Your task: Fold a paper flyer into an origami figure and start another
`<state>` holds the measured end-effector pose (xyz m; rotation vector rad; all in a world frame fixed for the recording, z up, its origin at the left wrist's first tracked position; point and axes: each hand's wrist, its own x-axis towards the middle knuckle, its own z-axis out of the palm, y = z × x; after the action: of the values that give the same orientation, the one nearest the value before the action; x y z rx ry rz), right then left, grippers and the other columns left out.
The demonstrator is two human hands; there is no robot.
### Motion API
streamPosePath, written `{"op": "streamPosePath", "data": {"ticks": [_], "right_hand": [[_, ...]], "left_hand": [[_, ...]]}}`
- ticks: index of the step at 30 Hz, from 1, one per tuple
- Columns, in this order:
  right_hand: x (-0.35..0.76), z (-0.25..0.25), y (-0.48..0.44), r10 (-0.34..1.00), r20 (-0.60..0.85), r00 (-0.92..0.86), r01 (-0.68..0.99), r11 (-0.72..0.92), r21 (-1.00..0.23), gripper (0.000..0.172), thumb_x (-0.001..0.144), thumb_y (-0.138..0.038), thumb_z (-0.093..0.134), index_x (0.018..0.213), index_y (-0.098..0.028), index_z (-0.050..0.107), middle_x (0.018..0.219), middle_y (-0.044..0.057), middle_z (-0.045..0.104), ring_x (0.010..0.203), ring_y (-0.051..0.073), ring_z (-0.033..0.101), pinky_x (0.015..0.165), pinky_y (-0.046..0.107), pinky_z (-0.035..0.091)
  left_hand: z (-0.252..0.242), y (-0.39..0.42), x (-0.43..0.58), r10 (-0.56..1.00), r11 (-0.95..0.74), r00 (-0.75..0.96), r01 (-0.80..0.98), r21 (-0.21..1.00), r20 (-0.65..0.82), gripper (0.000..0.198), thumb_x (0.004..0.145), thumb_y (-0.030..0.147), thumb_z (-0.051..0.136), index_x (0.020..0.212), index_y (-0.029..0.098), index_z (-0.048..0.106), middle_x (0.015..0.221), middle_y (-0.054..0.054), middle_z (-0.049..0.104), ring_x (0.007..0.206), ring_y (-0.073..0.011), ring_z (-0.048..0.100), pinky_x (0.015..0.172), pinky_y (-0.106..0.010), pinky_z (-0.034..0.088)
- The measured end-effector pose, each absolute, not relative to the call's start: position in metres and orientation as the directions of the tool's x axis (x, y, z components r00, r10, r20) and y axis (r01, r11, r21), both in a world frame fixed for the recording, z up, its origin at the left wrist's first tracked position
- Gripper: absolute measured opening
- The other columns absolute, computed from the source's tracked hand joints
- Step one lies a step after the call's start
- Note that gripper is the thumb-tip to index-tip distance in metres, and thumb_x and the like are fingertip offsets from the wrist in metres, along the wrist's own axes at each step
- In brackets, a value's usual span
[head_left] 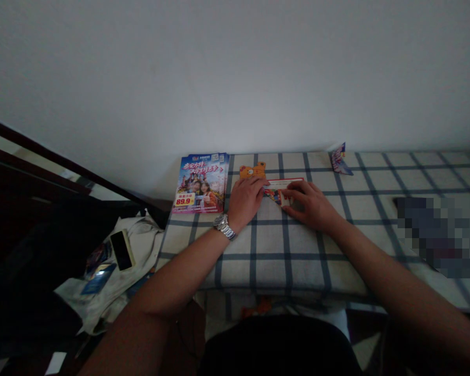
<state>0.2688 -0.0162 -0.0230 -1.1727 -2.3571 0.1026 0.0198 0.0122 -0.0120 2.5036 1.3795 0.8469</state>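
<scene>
A small printed paper [284,185] with a red edge lies on the checked cloth [290,245] in front of me. My left hand [246,201], with a metal watch on the wrist, lies over the paper's left end, fingers curled down on it. My right hand [311,204] presses the paper's right part, fingers bent and pinching a folded corner. An orange bear-shaped card [253,171] sits just behind my left hand.
A stack of colourful flyers [201,181] lies at the cloth's left edge. A folded printed piece [340,159] stands by the white wall. A phone [122,249] rests on pale fabric lower left. A blurred patch covers something at the right.
</scene>
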Motion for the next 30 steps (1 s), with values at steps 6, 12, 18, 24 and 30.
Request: {"op": "streamPosePath", "data": {"ticks": [6,12,18,24,30], "right_hand": [[0.268,-0.024,-0.017,0.759,0.41,-0.505,0.727,0.631,-0.273,0.04,0.097,-0.038,0.069,0.134,-0.021,0.069,0.128,0.016,0.064,0.115,0.035,0.063,0.102,0.055,0.057],[0.267,-0.022,-0.017,0.758,0.407,-0.51,0.725,0.634,-0.271,0.041,0.096,-0.036,0.07,0.134,-0.019,0.069,0.129,0.017,0.064,0.118,0.035,0.064,0.105,0.054,0.056],[0.269,-0.021,-0.016,0.74,0.403,-0.538,0.681,0.664,-0.31,0.046,0.094,-0.026,0.069,0.139,-0.02,0.065,0.138,0.016,0.064,0.125,0.035,0.064,0.109,0.054,0.055],[0.27,-0.023,-0.013,0.697,0.446,-0.562,0.636,0.708,-0.305,0.047,0.093,-0.019,0.066,0.14,-0.022,0.063,0.14,0.015,0.066,0.135,0.035,0.061,0.115,0.058,0.051],[0.272,-0.019,-0.013,0.722,0.458,-0.518,0.665,0.677,-0.316,0.045,0.094,-0.019,0.067,0.139,-0.024,0.064,0.141,0.014,0.066,0.132,0.034,0.063,0.111,0.055,0.054]], "left_hand": [[-0.013,0.015,0.021,0.82,-0.556,0.417,0.743,0.373,0.393,0.025,0.102,0.013,0.06,0.122,0.024,0.072,0.128,-0.004,0.072,0.118,-0.0243,0.065,0.106,-0.043,0.049],[-0.009,0.008,0.013,0.76,-0.634,0.526,0.729,0.257,0.382,0.036,0.104,0.014,0.057,0.133,0.031,0.07,0.133,-0.005,0.068,0.128,-0.0267,0.06,0.124,-0.058,0.033],[-0.006,0.003,0.005,0.703,-0.696,0.617,0.7,0.161,0.355,0.035,0.109,0.034,0.054,0.142,0.034,0.066,0.14,-0.008,0.062,0.134,-0.0297,0.054,0.125,-0.062,0.031],[-0.008,0.005,0.004,0.592,-0.805,0.752,0.567,0.175,0.29,0.038,0.112,0.04,0.046,0.145,0.029,0.062,0.153,-0.006,0.057,0.144,-0.0245,0.049,0.13,-0.055,0.028],[0.0,-0.003,0.007,0.677,-0.731,0.669,0.66,0.174,0.307,0.036,0.109,0.045,0.052,0.138,0.031,0.069,0.139,-0.007,0.063,0.129,-0.0287,0.056,0.122,-0.058,0.036]]}}
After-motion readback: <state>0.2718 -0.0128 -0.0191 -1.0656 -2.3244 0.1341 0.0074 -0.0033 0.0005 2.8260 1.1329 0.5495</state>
